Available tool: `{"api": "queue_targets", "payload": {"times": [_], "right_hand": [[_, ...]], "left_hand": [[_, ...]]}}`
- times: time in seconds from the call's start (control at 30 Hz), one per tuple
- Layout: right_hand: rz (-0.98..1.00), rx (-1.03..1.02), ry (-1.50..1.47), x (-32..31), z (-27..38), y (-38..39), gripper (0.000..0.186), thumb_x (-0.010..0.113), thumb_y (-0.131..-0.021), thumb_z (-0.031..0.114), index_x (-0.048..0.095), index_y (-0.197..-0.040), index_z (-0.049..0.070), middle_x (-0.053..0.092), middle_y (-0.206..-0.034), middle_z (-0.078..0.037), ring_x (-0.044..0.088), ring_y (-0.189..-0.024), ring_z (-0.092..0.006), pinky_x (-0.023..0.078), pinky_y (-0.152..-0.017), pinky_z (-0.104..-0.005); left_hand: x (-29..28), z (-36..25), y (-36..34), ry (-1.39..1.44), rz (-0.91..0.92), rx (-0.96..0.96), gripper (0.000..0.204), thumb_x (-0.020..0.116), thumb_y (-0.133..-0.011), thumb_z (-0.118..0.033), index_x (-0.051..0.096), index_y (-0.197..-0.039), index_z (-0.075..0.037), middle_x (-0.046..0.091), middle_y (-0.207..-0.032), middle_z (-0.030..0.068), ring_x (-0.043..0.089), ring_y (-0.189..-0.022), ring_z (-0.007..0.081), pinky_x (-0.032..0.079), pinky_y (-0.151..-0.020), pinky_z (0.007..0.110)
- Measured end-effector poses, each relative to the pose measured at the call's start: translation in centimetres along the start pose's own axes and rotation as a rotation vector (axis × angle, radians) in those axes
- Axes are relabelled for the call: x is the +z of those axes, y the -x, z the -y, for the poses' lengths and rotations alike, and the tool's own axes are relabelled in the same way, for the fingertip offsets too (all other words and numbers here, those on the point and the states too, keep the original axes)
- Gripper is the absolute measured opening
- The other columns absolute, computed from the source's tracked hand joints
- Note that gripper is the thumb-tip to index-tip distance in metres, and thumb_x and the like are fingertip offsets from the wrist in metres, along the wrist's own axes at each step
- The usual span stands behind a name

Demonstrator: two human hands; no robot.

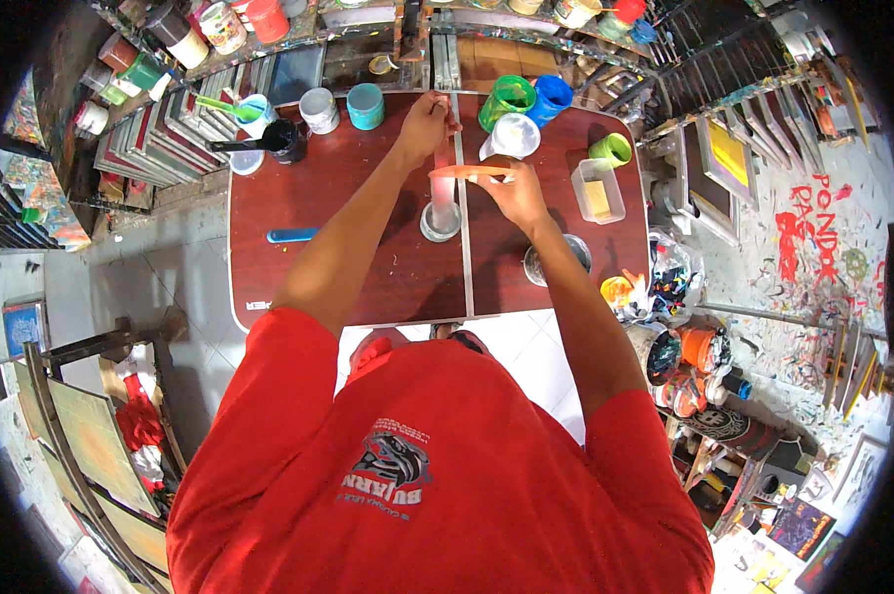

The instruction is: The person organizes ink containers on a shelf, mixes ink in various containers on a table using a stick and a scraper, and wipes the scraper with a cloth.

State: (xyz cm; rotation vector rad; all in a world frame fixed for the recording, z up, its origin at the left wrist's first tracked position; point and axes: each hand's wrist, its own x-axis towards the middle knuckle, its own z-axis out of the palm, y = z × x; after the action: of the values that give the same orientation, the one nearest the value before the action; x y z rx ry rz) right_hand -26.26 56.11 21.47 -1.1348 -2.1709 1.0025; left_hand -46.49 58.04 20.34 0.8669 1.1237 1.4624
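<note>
My left hand (424, 127) is closed at the top of a pale pink, upright, narrow item (442, 198), which reaches down to a clear round container (440, 228) near the table's middle; what exactly the item is, I cannot make out. Just to the right, my right hand (509, 193) grips a flat orange tool (467, 171), held level across the upright item; whether the two touch is unclear. A white tub (515, 134) stands behind my right hand.
The dark red table (328, 267) carries several paint pots (365, 103), a blue tool (293, 236), a clear box (595, 190) and a dark round container (558, 260). Framed screens (170, 129) stand at the left. Buckets and bags (694, 361) crowd the right side.
</note>
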Motion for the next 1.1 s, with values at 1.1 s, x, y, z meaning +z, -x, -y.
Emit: {"api": "queue_targets", "payload": {"times": [1.1], "right_hand": [[0.094,-0.086,-0.101,0.9,0.3,1.1,0.013,0.064,-0.076,0.011,0.065,-0.086,0.003,0.063,-0.079,-0.017,0.062,-0.069,-0.0312,0.046,-0.059,-0.0362]], "left_hand": [[-1.5,-0.7,-6.5,0.277,-0.096,-0.232,0.018,0.037,-0.091,-0.014,0.042,-0.075,-0.009,0.042,-0.059,0.0035,0.042,-0.05,0.0162,0.04,-0.049,0.033]]}}
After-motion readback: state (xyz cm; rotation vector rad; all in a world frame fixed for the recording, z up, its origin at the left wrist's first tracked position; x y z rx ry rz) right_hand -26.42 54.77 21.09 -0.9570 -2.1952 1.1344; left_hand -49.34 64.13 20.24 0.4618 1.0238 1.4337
